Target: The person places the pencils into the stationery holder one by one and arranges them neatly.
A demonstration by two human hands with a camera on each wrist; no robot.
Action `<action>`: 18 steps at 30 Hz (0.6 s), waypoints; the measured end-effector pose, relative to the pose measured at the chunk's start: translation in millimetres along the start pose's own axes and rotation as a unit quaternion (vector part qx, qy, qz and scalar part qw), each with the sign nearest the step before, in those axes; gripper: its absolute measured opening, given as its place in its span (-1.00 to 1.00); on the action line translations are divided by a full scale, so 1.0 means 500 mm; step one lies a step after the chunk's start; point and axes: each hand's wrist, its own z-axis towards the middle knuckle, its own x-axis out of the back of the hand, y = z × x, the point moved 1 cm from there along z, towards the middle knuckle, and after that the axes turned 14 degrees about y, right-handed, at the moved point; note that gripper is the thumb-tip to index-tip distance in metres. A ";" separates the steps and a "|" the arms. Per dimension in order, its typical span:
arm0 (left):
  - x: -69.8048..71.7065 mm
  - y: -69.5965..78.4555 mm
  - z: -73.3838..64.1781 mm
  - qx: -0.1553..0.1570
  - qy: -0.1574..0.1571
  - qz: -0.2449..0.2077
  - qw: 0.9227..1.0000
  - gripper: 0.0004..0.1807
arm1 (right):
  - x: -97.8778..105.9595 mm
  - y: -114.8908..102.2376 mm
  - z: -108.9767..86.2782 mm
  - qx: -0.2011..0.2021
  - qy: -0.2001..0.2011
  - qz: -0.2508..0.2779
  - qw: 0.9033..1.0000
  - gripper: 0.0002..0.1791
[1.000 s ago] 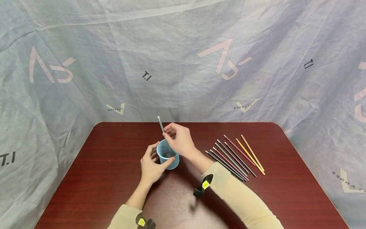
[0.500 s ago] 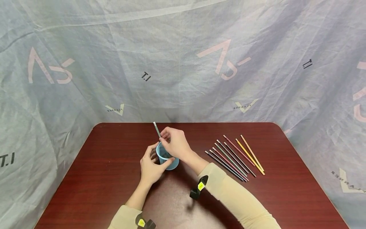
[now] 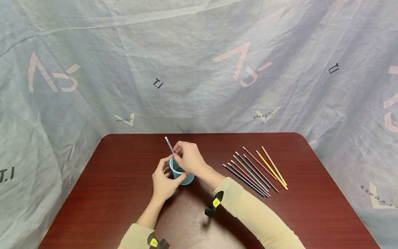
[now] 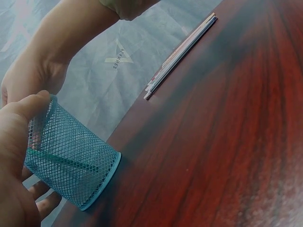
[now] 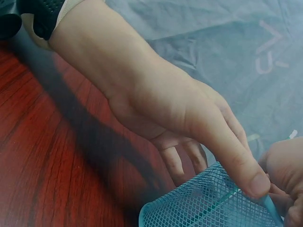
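Left hand (image 3: 164, 180) has its fingers and thumb wrapped around a light-blue, round mesh cup (image 3: 188, 180), thumb right up at the rim. Right hand (image 3: 189, 157), just above and beside the left one, is pinching a slim green pencil with a white-tipped end (image 3: 169, 144). It's leaning, white end poking up past the fingers, lower part inside the cup. Can't really tell through the mesh if the tip touches the bottom. Well off to the right of both hands, a bunch of loose coloured pencils (image 3: 251, 173) lies on the reddish-brown wood-grain table (image 3: 115, 193).
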 end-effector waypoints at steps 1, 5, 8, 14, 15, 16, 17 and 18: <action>0.000 0.000 0.000 -0.001 0.000 0.000 1.000 -0.13 | -0.001 0.001 0.000 0.003 -0.002 -0.002 1.000 -0.93; -0.001 -0.001 0.000 -0.004 -0.001 0.001 1.000 -0.13 | -0.003 0.002 -0.002 0.004 -0.006 -0.009 1.000 -0.92; -0.001 -0.001 0.000 -0.005 -0.002 0.001 1.000 -0.13 | -0.001 0.001 -0.003 0.000 -0.007 -0.014 1.000 -0.92; -0.001 -0.003 0.000 -0.007 0.002 -0.005 1.000 -0.12 | 0.000 0.001 -0.004 -0.007 -0.003 -0.017 1.000 -0.92; -0.001 -0.003 0.000 -0.008 0.003 -0.006 1.000 -0.13 | 0.000 0.001 -0.004 -0.009 -0.004 -0.017 1.000 -0.92; -0.001 -0.004 0.001 -0.009 0.004 -0.007 1.000 -0.13 | 0.001 0.001 -0.004 -0.011 -0.005 -0.016 1.000 -0.92; -0.001 -0.004 0.001 -0.008 0.005 -0.008 1.000 -0.13 | 0.001 0.001 -0.004 -0.013 -0.006 -0.016 1.000 -0.92; -0.001 -0.004 0.002 -0.008 0.005 -0.009 1.000 -0.13 | 0.003 0.001 -0.003 -0.014 -0.007 -0.016 1.000 -0.91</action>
